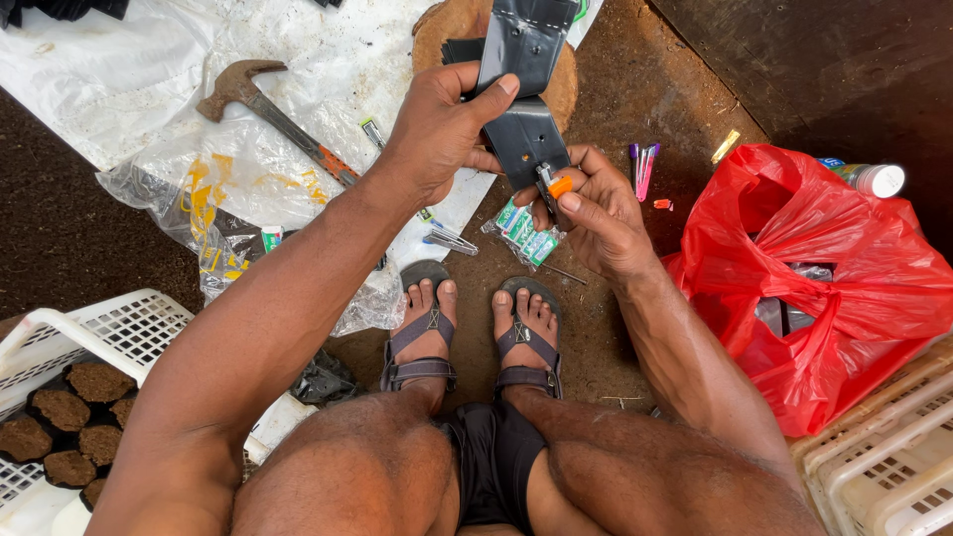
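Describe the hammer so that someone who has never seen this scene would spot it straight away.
Start at the white plastic sheet spread on the ground at upper left. The hammer lies on it, beside the left hand's forearm. Unlike the small items around it, it has a rusty claw head and a long handle with an orange grip.

black strip top cut off, cutter blade hidden

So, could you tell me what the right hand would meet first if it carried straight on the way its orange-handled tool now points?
The right hand points its small tool up and left into the dark folded sheet that the left hand holds. The tip looks already against that sheet, so it would meet it first; depth is hard to judge.
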